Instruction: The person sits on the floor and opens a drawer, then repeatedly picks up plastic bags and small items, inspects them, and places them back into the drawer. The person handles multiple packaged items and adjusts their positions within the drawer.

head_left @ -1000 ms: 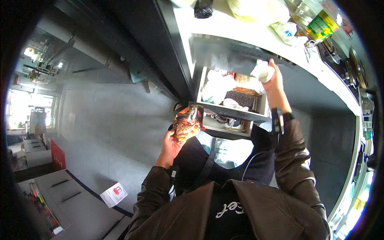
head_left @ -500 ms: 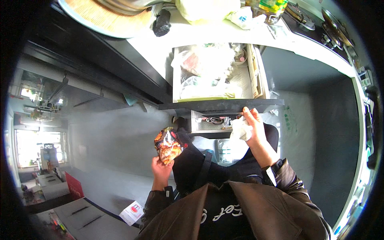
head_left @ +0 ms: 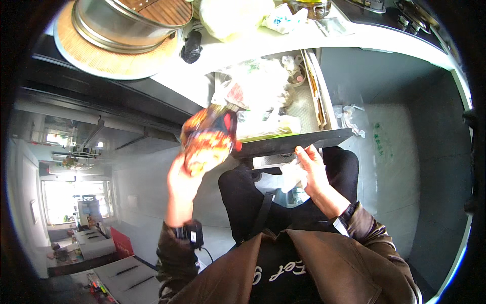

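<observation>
My left hand (head_left: 183, 185) is closed on the lower end of a glossy food packet (head_left: 208, 144), black with orange and red printing, blurred by motion. The packet is up at the left end of a pulled-out drawer (head_left: 293, 144) with a dark front. At that front's lower edge is my right hand (head_left: 315, 175), fingers closed on a crumpled white piece (head_left: 292, 175); whether it is tissue, cloth or thin plastic I cannot tell. Plastic bags (head_left: 260, 93) fill much of the upper drawer, glaring in the light. A lower drawer (head_left: 268, 161) shows partly beneath it.
On the white counter (head_left: 223, 55) above are a steamer pot (head_left: 121, 33) on a round woven mat (head_left: 66, 48), a black bundle (head_left: 191, 46) and a pale bag (head_left: 233, 17). Crumpled clear plastic (head_left: 349, 120) lies right of the drawer. A stove (head_left: 395, 15) sits far right.
My left hand has lifted the packet up and toward the drawer. My right hand still grips the white piece near the drawer front. The lower drawer shows less than before. The view has shifted.
</observation>
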Demonstrator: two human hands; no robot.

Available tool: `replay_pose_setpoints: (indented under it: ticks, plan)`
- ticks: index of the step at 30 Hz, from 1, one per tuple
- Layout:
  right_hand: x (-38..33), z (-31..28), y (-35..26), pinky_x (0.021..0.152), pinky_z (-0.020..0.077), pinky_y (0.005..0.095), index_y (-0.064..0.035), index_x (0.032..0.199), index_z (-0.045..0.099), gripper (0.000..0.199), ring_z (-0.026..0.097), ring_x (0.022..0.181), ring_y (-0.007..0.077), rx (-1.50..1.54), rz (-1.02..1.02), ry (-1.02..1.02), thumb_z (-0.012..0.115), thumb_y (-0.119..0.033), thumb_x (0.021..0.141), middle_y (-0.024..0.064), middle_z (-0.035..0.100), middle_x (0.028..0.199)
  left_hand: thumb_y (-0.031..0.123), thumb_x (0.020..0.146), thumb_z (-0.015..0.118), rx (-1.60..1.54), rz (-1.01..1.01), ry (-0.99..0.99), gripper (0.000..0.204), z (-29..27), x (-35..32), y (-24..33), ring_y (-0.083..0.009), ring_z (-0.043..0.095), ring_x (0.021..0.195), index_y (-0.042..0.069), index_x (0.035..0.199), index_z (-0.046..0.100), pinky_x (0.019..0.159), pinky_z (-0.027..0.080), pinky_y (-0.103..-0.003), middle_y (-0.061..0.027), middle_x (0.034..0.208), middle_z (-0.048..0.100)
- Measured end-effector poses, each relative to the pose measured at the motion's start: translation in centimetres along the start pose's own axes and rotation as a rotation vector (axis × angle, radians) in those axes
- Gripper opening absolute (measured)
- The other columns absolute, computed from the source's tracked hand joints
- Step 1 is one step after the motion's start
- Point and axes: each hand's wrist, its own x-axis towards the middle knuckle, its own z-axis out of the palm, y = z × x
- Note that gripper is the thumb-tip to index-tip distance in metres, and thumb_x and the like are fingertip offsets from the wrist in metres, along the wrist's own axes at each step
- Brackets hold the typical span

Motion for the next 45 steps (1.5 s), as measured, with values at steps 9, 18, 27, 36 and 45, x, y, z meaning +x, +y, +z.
replay_pose_setpoints:
  ticks: [9, 18, 27, 36, 45]
  plan:
    - [-0.3, 0.0, -0.1, 0.073, 0.0483, 0.0222, -0.0108, 0.098, 0.063, 0.006, 0.057, 0.08, 0.0044, 0.057, 0.041, -0.037, 0.066, -0.008, 0.102, -0.0052, 0.064, 0.091, 0.015, 0.101, 0.063, 0.465, -0.33, -0.002, 0.017, 10.1, 17.7, -6.8, -0.0144, 0.06, 0.066, -0.001, 0.105, 0.064, 0.054, 0.043, -0.027, -0.0094, 0.087, 0.07]
    - [-0.2, -0.9, -0.6, 0.082, 0.0474, 0.0216, -0.0095, 0.104, 0.066, 0.005, 0.058, 0.086, 0.0033, 0.066, 0.091, -0.096, 0.07, -0.01, 0.1, -0.0054, 0.068, 0.096, 0.021, 0.101, 0.058, 0.652, -0.619, -0.003, 0.012, 11.7, 26.5, -12.6, -0.0106, 0.047, 0.057, 0.011, 0.097, 0.063, 0.054, 0.04, -0.026, -0.0015, 0.077, 0.064]
    - [0.2, -1.9, -0.5, 0.078, 0.0493, 0.0229, -0.0095, 0.099, 0.068, 0.006, 0.06, 0.081, 0.0046, 0.064, 0.156, -0.101, 0.074, -0.011, 0.098, -0.0033, 0.069, 0.09, 0.022, 0.1, 0.063, 0.856, -0.532, 0.019, 0.014, 13.0, 31.1, -16.5, -0.007, 0.042, 0.056, 0.009, 0.097, 0.067, 0.051, 0.037, -0.024, 0.003, 0.075, 0.057]
    - [0.3, -1.8, -1.0, 0.081, 0.0501, 0.0247, -0.0099, 0.098, 0.07, 0.004, 0.062, 0.084, 0.0063, 0.02, 0.183, -0.078, 0.074, -0.009, 0.097, -0.0021, 0.072, 0.092, 0.02, 0.105, 0.06, 0.627, -0.501, -0.018, 0.019, 9.3, 33.7, -20.8, -0.0149, 0.057, 0.071, 0.002, 0.108, 0.066, 0.062, 0.05, -0.027, -0.0079, 0.092, 0.066]
    - [0.4, -2.6, -0.7, 0.089, 0.0467, 0.0236, -0.0078, 0.106, 0.068, 0.006, 0.058, 0.093, 0.0043, -0.022, 0.135, -0.161, 0.069, -0.012, 0.101, -0.0046, 0.068, 0.099, 0.037, 0.1, 0.065, 1.872, -0.165, -0.114, 0.04, 12.9, 32.2, -19.0, -0.0267, 0.072, 0.096, 0.0, 0.116, 0.068, 0.085, 0.058, -0.04, -0.0195, 0.099, 0.073]
